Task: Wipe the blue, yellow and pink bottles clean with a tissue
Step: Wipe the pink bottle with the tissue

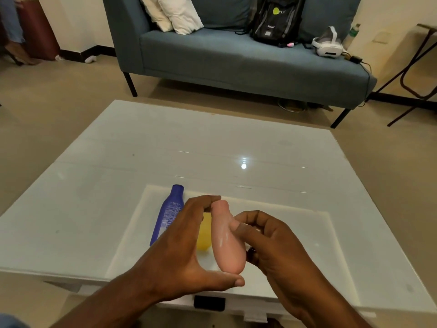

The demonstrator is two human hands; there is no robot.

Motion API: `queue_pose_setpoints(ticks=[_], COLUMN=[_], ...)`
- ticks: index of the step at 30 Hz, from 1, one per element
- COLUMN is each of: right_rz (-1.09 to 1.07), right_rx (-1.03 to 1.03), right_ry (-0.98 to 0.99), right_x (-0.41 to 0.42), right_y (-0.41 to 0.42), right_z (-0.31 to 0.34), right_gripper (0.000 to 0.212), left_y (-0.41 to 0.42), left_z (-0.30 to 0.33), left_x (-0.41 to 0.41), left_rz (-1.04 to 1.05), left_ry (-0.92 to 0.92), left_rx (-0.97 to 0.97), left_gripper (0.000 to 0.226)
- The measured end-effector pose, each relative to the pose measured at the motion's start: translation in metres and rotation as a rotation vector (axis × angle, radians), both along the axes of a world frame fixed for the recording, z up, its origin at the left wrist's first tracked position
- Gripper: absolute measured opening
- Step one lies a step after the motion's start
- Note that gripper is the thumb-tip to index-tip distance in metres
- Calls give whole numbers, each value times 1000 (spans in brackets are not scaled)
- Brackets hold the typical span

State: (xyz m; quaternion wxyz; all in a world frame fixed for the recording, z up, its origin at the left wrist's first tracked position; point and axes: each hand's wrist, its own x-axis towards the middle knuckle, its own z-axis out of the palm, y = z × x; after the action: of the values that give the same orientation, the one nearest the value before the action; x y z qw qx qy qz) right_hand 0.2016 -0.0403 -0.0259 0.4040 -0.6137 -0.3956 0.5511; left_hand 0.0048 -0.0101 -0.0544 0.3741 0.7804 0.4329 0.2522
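Note:
My left hand (182,247) holds the pink bottle (227,245) above the table, fingers at its cap end and thumb under its base. My right hand (272,245) is against the bottle's right side, thumb pressing on its body and fingers curled; a sliver of white between them may be a tissue, I cannot tell. The blue bottle (169,211) lies on its side on the white tray (307,223), cap pointing away. The yellow bottle (203,235) lies beside it, mostly hidden behind my left hand and the pink bottle.
The tray sits near the front edge of a glossy white low table (212,147). Beyond the table stands a blue sofa (236,58) with white pillows, a black backpack and a white headset. A folding table leg (411,74) is at the right.

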Motion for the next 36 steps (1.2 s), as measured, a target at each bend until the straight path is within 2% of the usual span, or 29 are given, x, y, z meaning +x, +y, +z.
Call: queue_pose_setpoints(ticks=[2, 3, 5, 6, 8, 10, 12, 15, 20, 25, 30, 36], right_rz=[3, -7, -65, -111, -128, -38, 42, 107, 387, 245, 442, 244], right_rx=[14, 31, 118, 200, 439, 664, 756, 811, 908, 887, 884, 893], right_ry=[-9, -9, -23, -73, -243, -377, -436, -484, -549, -557, -567, -589], right_x=[0, 0, 2, 4, 10, 12, 10, 9, 7, 7, 2, 7], right_y=[-1, -2, -3, -4, -5, -7, -9, -9, -18, -8, -17, -7], right_z=[-2, -2, 0, 3, 9, 9, 3, 1, 4, 3, 0, -2], right_gripper=[44, 43, 23, 14, 12, 16, 21, 21, 11, 17, 10, 14], left_y=[-2, -2, -2, -2, -1, -2, -4, -3, 4, -10, 7, -6], left_z=[0, 0, 4, 7, 11, 11, 11, 13, 21, 22, 19, 19], left_x=[2, 2, 1, 0, -2, -3, -3, -4, -14, -7, -20, -15], left_rz=[12, 18, 23, 24, 22, -23, -96, -121, -48, -241, -135, -258], left_ry=[-3, -10, -24, -18, 16, 85, 132, 80, 17, 61, 62, 148], left_rx=[26, 42, 69, 77, 117, 209, 273, 285, 382, 358, 408, 347], left_gripper=[119, 117, 114, 114, 116, 118, 117, 111, 100, 107, 98, 112])
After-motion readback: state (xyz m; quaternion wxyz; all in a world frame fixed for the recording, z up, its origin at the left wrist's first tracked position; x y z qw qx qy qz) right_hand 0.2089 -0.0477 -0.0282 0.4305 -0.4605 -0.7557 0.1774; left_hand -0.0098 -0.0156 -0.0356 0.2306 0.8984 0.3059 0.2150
